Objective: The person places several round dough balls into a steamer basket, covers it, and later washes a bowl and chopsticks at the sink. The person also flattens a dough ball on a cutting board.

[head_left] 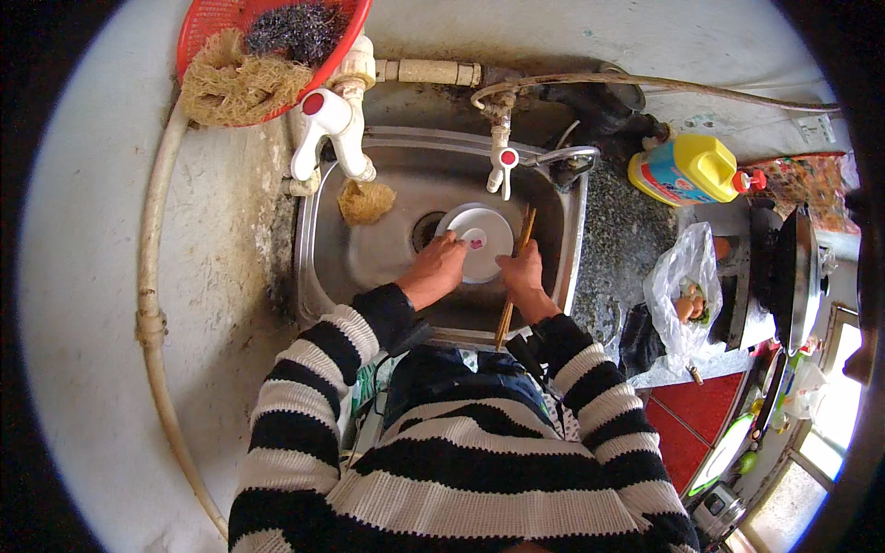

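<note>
Over the stainless-steel sink (366, 256), my left hand (439, 268) has its fingertips at the left edge of a white bowl (494, 231), whose inside bears a small pink mark. My right hand (524, 275) holds several wooden chopsticks (529, 225) that stick out above and below it, with the thumb near the bowl's right edge. The bowl lies beside the dark drain (426, 231); whether other dishes sit under it I cannot tell. A tan fibrous scrubber (366, 202) lies in the sink's upper left.
Two white taps (339, 131) with red caps reach over the sink. A red basket (363, 17) with scrubbers hangs at upper left. On the stone counter (608, 242) at right are a yellow detergent jug (691, 169) and a clear plastic bag (681, 276) holding food.
</note>
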Demonstrator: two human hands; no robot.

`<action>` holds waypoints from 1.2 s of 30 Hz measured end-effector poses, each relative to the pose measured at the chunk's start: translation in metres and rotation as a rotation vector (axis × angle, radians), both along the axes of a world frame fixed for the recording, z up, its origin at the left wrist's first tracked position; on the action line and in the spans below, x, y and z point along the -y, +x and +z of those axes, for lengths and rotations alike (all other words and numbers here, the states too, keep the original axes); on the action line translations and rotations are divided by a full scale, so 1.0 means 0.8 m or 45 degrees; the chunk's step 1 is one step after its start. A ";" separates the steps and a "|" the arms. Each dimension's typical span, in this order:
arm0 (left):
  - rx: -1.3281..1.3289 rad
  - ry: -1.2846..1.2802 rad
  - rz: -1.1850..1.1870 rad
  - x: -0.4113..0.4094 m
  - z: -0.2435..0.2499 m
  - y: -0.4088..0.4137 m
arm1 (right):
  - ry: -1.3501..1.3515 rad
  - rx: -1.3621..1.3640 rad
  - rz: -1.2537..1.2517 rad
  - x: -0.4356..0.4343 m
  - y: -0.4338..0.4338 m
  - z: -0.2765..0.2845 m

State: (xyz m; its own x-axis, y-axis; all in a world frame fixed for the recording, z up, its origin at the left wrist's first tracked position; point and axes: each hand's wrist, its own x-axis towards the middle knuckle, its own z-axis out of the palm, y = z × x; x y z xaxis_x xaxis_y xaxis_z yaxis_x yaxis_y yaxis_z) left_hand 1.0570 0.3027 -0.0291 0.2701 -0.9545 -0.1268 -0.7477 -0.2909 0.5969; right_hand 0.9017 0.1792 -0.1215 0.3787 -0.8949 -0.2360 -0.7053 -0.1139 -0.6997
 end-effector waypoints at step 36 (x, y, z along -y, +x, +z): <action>-1.185 -0.203 1.049 -0.059 0.029 0.107 | -0.180 1.035 1.089 -0.087 0.125 0.431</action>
